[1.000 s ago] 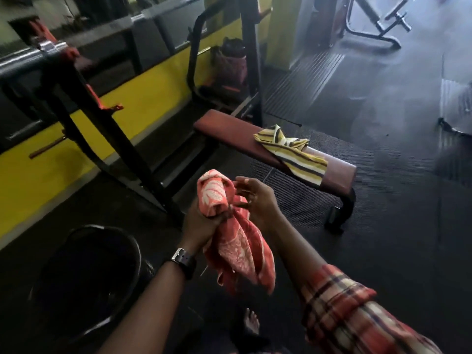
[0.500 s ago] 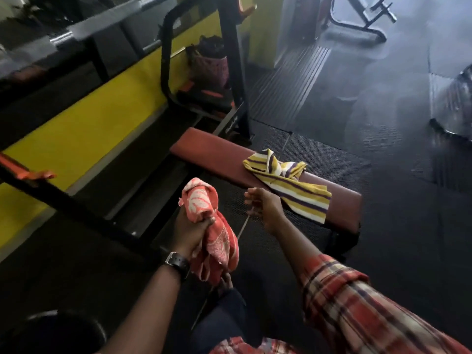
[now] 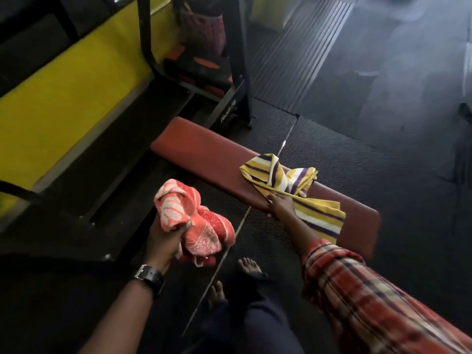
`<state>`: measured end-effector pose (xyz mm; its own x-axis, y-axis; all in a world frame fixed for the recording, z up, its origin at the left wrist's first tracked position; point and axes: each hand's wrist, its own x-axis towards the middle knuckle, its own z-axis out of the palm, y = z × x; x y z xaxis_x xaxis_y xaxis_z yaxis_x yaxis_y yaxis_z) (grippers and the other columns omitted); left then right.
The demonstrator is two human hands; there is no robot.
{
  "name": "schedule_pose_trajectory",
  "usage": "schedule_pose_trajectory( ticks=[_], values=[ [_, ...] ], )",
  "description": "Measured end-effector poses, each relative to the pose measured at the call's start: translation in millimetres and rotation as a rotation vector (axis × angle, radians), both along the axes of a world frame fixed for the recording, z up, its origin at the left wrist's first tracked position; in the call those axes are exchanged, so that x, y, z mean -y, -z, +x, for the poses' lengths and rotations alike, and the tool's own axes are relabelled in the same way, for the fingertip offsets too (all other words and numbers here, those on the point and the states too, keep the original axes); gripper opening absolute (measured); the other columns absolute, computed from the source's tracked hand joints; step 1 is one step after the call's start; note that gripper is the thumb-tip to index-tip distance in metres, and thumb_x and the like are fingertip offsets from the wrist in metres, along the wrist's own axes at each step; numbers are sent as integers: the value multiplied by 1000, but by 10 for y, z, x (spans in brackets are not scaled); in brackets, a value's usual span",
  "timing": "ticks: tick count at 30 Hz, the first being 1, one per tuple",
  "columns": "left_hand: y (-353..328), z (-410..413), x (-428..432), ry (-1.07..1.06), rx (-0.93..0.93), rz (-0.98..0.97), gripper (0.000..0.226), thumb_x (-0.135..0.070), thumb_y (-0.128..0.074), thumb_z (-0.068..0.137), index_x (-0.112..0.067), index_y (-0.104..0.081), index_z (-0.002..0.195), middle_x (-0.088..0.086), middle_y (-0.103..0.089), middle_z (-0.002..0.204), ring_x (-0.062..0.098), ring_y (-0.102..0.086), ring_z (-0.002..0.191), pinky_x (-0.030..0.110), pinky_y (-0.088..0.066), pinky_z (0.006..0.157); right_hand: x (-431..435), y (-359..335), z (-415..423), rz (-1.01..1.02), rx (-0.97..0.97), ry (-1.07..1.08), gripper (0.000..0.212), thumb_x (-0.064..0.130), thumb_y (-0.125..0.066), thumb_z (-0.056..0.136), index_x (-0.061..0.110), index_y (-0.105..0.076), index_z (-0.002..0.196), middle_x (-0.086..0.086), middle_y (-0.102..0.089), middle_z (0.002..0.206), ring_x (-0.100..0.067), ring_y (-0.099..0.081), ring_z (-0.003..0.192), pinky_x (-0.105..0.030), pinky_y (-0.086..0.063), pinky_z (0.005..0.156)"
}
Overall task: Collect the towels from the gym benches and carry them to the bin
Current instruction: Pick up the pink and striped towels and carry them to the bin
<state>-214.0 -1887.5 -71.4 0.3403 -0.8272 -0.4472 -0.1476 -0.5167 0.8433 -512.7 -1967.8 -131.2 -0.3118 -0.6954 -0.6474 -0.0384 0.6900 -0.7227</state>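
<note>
Padded bench: right hand touches striped towel, left hand grips coral towel.

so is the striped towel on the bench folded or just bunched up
Bunched up. The striped towel lies crumpled on the red bench, one end twisted upward, the rest draped loosely across it.

Colour data; coral towel: coral-orange ground, white leaf-like pattern; striped towel: yellow, white and dark purple stripes; bench pad: plain reddish-brown; sleeve: red plaid, cream and dark navy lines; wristwatch: black strap, silver-grey buckle; trousers: plain dark navy; floor mat: black, fine dotted texture; wall band: plain bright yellow; rack frame: black, small pale lettering on one upright.
</note>
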Motion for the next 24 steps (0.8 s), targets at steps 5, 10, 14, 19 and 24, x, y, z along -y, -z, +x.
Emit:
schedule_pose_trajectory(
  ticks=[5, 10, 14, 19, 24],
  values=[
    [303, -141, 170, -82, -18, 79, 51, -16, -85, 72, -23, -62, 117, 11, -72, 109, 38, -68, 102, 55, -55, 87, 438, 484, -210, 142, -180, -231, 27, 18, -55, 90, 4, -69, 108, -22, -70, 107, -35, -64, 78, -41, -53, 64],
    [462, -278, 156, -150, -19, 107, 46, -15, -85, 72, -26, -66, 112, -1, -75, 105, 15, -70, 95, 43, -56, 85, 725, 742, -371, 218, -294, -453, 52, 17, -65, 84, -5, -52, 129, -19, -57, 126, -32, -60, 109, -38, -49, 95],
    [465, -352, 51, -222, -30, 124, 46, -17, -87, 69, -32, -68, 109, -10, -75, 101, 7, -70, 97, 31, -55, 78, 767, 758, -365, 270, -337, -542, 59, 24, -76, 76, -1, -57, 126, -19, -61, 120, -35, -59, 114, -36, -49, 95],
    [283, -441, -122, -318, -53, 100, 43, -9, -85, 71, -27, -68, 107, -3, -74, 107, 12, -69, 101, 37, -53, 91, 716, 615, -319, 200, -317, -381, 45, 21, -71, 80, 0, -60, 119, -20, -64, 112, -35, -60, 109, -32, -47, 85],
    [66, -403, -414, -457, -38, 71, 36, -10, -85, 71, -31, -70, 96, -15, -76, 92, 0, -70, 90, 28, -53, 80, 678, 496, -225, 215, -496, -734, 54, 42, -55, 91, 7, -54, 132, -19, -53, 139, -36, -48, 128, -42, -38, 108]
  ],
)
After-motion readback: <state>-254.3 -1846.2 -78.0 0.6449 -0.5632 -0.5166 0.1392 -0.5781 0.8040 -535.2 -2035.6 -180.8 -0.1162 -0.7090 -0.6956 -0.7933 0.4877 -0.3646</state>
